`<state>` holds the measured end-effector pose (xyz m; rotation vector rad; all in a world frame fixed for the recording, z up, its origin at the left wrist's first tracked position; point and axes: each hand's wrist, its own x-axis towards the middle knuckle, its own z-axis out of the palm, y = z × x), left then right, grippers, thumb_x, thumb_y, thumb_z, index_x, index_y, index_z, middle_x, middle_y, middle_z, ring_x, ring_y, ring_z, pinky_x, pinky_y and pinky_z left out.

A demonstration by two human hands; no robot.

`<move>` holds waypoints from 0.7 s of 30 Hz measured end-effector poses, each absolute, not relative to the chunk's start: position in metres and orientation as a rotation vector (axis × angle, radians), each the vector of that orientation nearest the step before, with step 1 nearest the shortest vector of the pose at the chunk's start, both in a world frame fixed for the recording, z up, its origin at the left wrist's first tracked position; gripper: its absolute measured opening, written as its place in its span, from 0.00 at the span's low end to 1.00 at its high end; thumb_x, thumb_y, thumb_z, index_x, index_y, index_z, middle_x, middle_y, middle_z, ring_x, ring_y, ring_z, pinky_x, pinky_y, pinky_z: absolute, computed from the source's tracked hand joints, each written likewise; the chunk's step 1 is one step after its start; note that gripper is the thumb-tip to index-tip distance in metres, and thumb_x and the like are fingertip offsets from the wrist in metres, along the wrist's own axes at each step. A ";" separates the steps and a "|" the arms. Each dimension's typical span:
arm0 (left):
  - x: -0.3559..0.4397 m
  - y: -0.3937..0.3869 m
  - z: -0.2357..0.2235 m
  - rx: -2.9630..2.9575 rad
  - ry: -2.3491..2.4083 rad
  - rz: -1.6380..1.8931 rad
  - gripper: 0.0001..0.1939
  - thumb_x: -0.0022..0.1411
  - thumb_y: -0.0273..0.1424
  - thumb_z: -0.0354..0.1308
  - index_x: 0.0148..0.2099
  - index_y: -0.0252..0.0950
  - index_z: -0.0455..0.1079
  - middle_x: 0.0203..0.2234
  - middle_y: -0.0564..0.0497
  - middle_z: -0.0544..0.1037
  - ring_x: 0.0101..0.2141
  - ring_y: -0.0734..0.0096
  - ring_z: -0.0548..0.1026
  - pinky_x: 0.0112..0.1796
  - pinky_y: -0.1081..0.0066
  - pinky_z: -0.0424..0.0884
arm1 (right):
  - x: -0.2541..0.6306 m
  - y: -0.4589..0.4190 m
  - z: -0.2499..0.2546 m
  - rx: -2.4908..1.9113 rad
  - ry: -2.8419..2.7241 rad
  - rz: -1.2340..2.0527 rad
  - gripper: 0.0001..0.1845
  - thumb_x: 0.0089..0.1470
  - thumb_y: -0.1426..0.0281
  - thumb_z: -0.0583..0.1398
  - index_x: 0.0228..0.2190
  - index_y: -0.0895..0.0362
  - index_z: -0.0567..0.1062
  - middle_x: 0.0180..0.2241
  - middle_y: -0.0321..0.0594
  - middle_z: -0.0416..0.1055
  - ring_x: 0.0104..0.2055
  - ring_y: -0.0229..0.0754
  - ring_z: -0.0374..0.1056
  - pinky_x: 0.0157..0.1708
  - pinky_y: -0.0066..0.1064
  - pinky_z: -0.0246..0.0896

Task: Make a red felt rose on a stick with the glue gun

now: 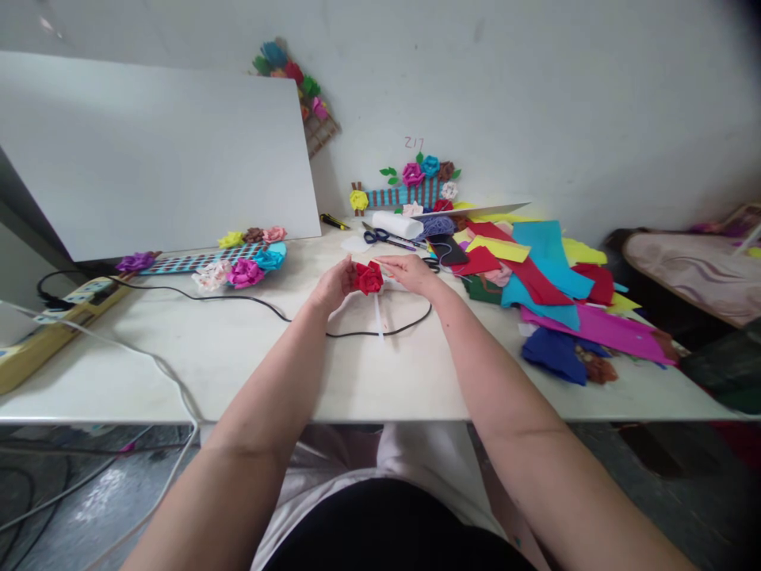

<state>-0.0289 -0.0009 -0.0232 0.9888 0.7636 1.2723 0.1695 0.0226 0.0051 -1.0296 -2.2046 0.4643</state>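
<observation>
A red paper flower [369, 277] is between my two hands above the table, its folded petals facing up. My left hand [337, 282] grips it from the left side, fingers curled at the petals. From the right, my right hand [410, 274] pinches at the flower's upper right edge, the fingertips partly hidden. A narrow white strip [379, 317] lies below the flower on the table, crossing a black cable [392, 331]. Just beyond my hands are dark-handled scissors [380, 236] and a white roll [397, 224].
Coloured paper sheets [552, 270] pile up at the right. At the left, a guitar-shaped craft [190, 260] with paper flowers lies before a white board [160, 159]. Another flowered guitar craft [404, 194] leans on the wall. A yellow power strip [65, 325] sits at the left edge.
</observation>
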 end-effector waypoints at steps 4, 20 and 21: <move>-0.028 -0.002 -0.026 1.052 0.781 1.288 0.15 0.57 0.40 0.61 0.30 0.31 0.71 0.23 0.49 0.76 0.24 0.71 0.74 0.30 0.72 0.70 | 0.167 0.019 0.007 -1.022 -2.219 0.485 0.18 0.59 0.68 0.56 0.49 0.51 0.77 0.51 0.36 0.75 0.56 0.44 0.69 0.58 0.37 0.61; -0.032 -0.007 -0.022 1.065 0.696 1.244 0.12 0.45 0.26 0.67 0.31 0.33 0.68 0.25 0.50 0.77 0.23 0.71 0.74 0.27 0.70 0.71 | 0.163 0.008 0.016 -0.948 -2.196 0.735 0.20 0.56 0.70 0.56 0.49 0.58 0.77 0.50 0.40 0.75 0.54 0.45 0.71 0.57 0.37 0.61; -0.032 -0.008 -0.022 1.066 0.706 1.235 0.12 0.45 0.25 0.67 0.32 0.33 0.68 0.26 0.49 0.78 0.24 0.70 0.74 0.28 0.69 0.71 | 0.162 0.007 0.017 -0.950 -2.201 0.744 0.20 0.56 0.70 0.57 0.49 0.57 0.77 0.51 0.40 0.75 0.54 0.45 0.71 0.57 0.38 0.61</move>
